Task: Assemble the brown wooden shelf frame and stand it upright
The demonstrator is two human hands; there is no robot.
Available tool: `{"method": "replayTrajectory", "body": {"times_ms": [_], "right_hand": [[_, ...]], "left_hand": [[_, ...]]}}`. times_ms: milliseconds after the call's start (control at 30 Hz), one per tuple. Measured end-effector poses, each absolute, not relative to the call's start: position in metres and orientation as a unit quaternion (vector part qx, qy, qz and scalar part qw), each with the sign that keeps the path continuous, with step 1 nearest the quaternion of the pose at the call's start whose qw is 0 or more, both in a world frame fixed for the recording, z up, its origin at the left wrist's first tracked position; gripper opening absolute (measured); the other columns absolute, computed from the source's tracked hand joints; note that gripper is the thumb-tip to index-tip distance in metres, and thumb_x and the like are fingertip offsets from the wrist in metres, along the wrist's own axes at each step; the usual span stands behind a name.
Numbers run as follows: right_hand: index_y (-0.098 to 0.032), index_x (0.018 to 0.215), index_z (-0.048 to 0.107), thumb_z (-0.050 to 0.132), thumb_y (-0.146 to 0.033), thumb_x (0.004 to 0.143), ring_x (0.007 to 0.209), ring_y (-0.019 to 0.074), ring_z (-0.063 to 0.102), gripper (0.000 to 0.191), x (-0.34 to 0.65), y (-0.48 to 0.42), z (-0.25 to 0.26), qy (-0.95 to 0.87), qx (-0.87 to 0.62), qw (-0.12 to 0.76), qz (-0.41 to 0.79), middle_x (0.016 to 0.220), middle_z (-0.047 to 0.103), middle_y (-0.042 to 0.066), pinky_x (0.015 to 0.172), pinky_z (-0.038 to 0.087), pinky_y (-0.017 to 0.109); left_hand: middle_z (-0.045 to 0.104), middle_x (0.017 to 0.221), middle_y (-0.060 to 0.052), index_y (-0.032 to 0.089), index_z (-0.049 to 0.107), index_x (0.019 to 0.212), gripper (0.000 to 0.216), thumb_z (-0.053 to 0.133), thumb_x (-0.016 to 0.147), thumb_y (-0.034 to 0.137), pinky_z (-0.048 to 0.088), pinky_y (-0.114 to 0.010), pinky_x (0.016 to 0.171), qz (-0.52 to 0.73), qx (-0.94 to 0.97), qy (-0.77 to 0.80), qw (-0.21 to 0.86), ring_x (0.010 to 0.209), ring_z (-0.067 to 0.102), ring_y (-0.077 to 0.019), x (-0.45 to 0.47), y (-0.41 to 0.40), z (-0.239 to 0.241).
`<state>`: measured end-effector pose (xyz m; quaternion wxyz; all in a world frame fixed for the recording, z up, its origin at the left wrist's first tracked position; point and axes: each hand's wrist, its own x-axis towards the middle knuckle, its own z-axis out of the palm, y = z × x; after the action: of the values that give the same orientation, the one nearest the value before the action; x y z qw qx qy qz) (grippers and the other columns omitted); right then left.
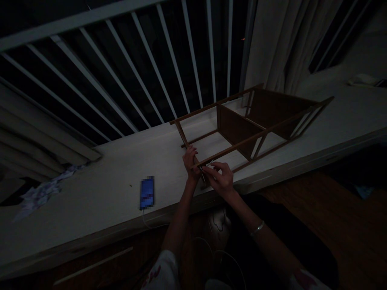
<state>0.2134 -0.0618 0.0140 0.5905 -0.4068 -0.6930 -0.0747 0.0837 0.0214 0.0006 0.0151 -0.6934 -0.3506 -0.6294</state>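
Note:
A brown wooden shelf rack [236, 126] lies on its side along a pale ledge, its open end towards me. My left hand [191, 160] is wrapped round the near end of its frame, by a corner where rails meet. Close beside it, my right hand [223, 180] is closed in a pinch at the same corner. A thin, light sliver shows by those fingertips; the dark picture hides what it is. The rack's inner shelf boards stand upright farther to the right.
A lit phone [147, 193] with a white cable lies on the ledge [115, 177], left of my hands. White railing bars [151, 60] rise behind the rack. Curtains [272, 44] hang at both sides, and crumpled cloth [45, 191] lies at left. A pale strip [93, 266] is on the floor.

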Motion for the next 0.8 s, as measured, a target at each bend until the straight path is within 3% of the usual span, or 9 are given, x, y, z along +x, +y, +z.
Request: {"method": "replayTrajectory", "body": {"times_ms": [167,567,800], "right_hand": [[-0.033,0.102,0.064,0.063,-0.017,0.077,0.083,0.0174,0.055,0.030,0.2138,-0.0624,0.0168,-0.690,-0.393,0.600,-0.096,0.096,0.061,0.005,0.068,0.048,0.030],[-0.028,0.095,0.066,0.065,-0.021,0.077,0.077,0.0156,0.055,0.020,0.2149,-0.0640,0.0189,-0.693,-0.415,0.581,-0.102,0.082,0.064,0.003,0.070,0.040,0.031],[-0.023,0.090,0.066,0.062,-0.021,0.079,0.072,0.0148,0.054,0.012,0.2108,-0.0643,0.0203,-0.682,-0.411,0.604,-0.021,0.075,0.058,0.003,0.066,0.043,0.029]], "left_hand": [[0.059,0.106,-0.012,0.019,0.054,0.092,0.073,0.004,0.075,0.070,0.036,-0.044,0.095,-0.621,-0.693,-0.365,0.014,0.117,0.048,-0.0265,0.0838,0.0216,0.0013],[0.060,0.105,-0.012,0.018,0.055,0.093,0.073,0.005,0.076,0.069,0.038,-0.044,0.094,-0.619,-0.692,-0.371,0.019,0.117,0.049,-0.0269,0.0839,0.0193,0.0030],[0.059,0.107,-0.011,0.019,0.053,0.096,0.069,0.008,0.077,0.067,0.036,-0.043,0.095,-0.630,-0.692,-0.351,0.021,0.117,0.048,-0.0263,0.0848,0.0210,0.0019]]}}
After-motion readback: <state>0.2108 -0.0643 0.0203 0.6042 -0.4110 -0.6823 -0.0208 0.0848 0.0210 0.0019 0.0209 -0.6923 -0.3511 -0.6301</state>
